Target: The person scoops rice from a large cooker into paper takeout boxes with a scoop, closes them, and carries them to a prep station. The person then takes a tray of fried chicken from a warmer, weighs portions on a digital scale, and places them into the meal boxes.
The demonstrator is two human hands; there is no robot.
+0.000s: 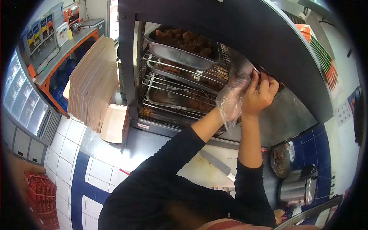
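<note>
My left hand (231,97), in a loose clear plastic glove, reaches up to the right side of an open heated cabinet (132,76). Its fingers are largely hidden by the glove and by my other hand. Right beside it, my bare right hand (260,94) has its fingers curled in a pinch near a shiny metal piece (244,63); what they grip cannot be made out. Inside the cabinet, a deep metal tray (180,55) of browned fried pieces (184,37) sits above wire racks (180,74). A lower tray (161,96) holds some crumbs and pieces.
Stacked cardboard boxes (90,84) stand left of the cabinet. Below my arms, a knife (216,163) lies on a cutting board (197,172). A steel pot (297,188) stands at lower right. The cabinet's dark door (306,69) hangs open on the right.
</note>
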